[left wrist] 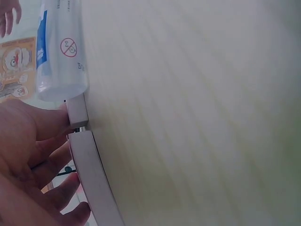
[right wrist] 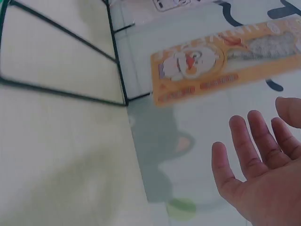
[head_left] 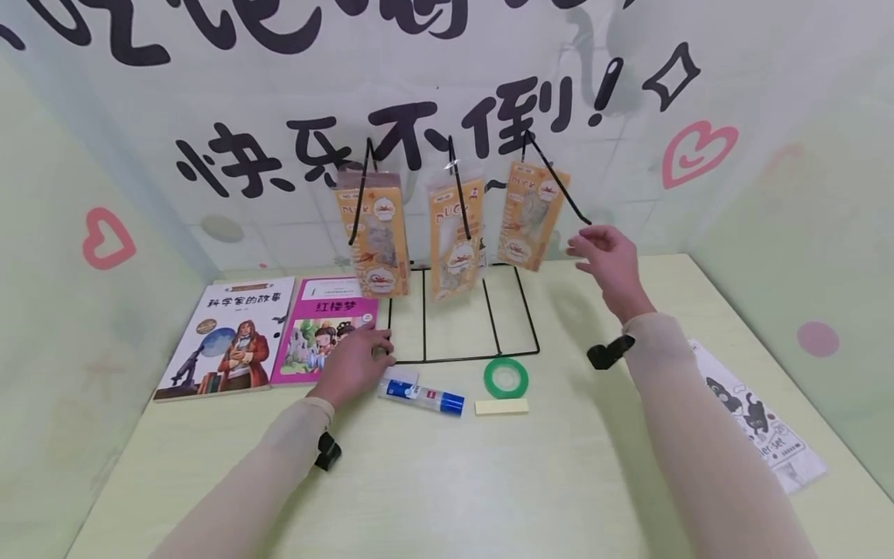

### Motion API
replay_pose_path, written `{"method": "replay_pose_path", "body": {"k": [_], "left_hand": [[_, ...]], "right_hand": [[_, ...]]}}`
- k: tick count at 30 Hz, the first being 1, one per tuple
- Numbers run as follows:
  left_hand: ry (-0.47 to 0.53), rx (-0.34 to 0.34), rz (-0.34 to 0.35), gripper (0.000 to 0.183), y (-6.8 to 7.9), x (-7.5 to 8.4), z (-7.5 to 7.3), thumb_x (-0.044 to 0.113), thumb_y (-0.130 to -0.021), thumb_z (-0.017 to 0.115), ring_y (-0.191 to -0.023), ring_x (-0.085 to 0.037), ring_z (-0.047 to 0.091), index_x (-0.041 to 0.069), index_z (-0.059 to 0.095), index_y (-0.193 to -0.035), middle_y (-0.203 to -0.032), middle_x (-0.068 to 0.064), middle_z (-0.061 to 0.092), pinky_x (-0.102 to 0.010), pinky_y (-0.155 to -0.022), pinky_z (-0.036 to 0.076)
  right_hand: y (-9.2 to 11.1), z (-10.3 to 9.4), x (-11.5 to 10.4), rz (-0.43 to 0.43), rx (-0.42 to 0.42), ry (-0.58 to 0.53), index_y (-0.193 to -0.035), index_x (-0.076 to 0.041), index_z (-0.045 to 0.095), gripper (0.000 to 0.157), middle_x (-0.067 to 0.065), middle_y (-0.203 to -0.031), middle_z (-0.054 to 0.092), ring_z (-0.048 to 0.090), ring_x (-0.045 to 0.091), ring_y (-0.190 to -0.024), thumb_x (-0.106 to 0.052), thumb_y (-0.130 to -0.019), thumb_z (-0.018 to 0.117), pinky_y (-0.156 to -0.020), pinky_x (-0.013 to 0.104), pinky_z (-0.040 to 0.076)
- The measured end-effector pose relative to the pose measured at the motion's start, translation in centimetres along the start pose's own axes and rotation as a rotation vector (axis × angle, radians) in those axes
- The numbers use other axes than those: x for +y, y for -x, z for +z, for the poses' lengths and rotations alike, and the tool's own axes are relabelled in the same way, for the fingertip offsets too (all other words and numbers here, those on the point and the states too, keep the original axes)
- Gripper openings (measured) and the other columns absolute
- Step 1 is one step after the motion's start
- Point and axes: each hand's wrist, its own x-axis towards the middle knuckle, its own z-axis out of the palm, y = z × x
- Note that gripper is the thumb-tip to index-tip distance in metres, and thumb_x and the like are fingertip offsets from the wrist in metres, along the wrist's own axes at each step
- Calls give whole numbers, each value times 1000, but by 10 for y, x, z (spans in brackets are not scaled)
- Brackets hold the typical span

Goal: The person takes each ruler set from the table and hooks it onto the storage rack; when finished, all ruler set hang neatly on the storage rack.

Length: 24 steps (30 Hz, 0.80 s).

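A black wire display rack [head_left: 424, 326] stands on the table, with three hooks rising at its back. Orange packets marked DUCK hang on the hooks: a left packet [head_left: 377, 241], a middle packet [head_left: 456, 241] and a right packet [head_left: 533, 216]. My left hand [head_left: 352, 361] is at the rack's front left corner, over the pink book's edge; thumb and forefinger pinch the front wire, between a small white block [left wrist: 77, 110] and the book. Beside it lies a glue stick [head_left: 422, 396]. My right hand [head_left: 611, 268], fingers spread, is just below the right hook's tip and holds nothing.
At the left lie a white book [head_left: 230, 338] and a pink book [head_left: 296, 349]. A green tape roll [head_left: 506, 378] and a pale yellow strip [head_left: 501, 407] lie in front of the rack. A white printed packet [head_left: 761, 419] lies at the right, partly under the forearm.
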Motion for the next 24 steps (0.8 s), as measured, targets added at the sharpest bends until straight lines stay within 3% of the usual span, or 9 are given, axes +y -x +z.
{"method": "replay_pose_path", "body": {"k": [4, 7, 10, 14, 17, 19, 24], "left_hand": [[-2, -13, 0, 20, 0, 1, -1, 27, -82, 66, -134, -22, 25, 17, 67, -99, -129, 4, 52, -51, -103, 27], [-8, -12, 12, 20, 1, 1, -2, 27, -82, 66, -133, -22, 25, 17, 67, -100, -129, 3, 52, -52, -103, 27], [-13, -6, 14, 21, 1, 2, -3, 26, -82, 66, -133, -23, 25, 16, 67, -100, -129, 2, 52, -52, -103, 27], [-11, -15, 6, 21, 1, 2, -3, 26, -82, 66, -134, -22, 24, 16, 67, -100, -129, 3, 52, -52, -103, 27], [-11, -20, 11, 21, 0, 2, -2, 27, -82, 65, -134, -22, 24, 16, 67, -100, -129, 3, 52, -52, -103, 27], [-15, -15, 22, 21, 0, 1, -2, 27, -83, 65, -133, -23, 25, 16, 68, -100, -129, 2, 52, -52, -102, 28], [-17, -4, 26, 20, 0, 0, -1, 27, -82, 66, -133, -23, 27, 15, 68, -98, -128, 1, 53, -50, -102, 29]], "right_hand": [[21, -46, 22, -32, -22, 357, -118, -2, 48, 47, 14, -110, 57, 59, 20, -96, -37, -88, 57, -76, 26, 50], [42, -91, 43, -7, -89, 631, -124, 2, 42, 61, 21, -116, 51, 52, 32, -103, -46, -87, 53, -80, 38, 47], [61, -138, 64, 71, -183, 827, -129, 10, 33, 77, 32, -123, 41, 42, 46, -108, -52, -86, 51, -81, 55, 41], [84, -191, 86, 171, -238, 1044, -128, 20, 23, 101, 41, -118, 37, 41, 53, -98, -61, -79, 55, -72, 58, 41], [101, -218, 89, 241, -271, 1092, -127, 25, 15, 111, 43, -106, 42, 52, 44, -81, -62, -75, 59, -62, 49, 46], [109, -226, 86, 310, -315, 1037, -127, 25, 11, 111, 38, -97, 48, 57, 33, -72, -59, -75, 62, -57, 42, 49], [124, -223, 81, 397, -389, 877, -124, 20, 23, 90, 17, -83, 57, 60, 22, -62, -47, -80, 63, -52, 37, 52]]}}
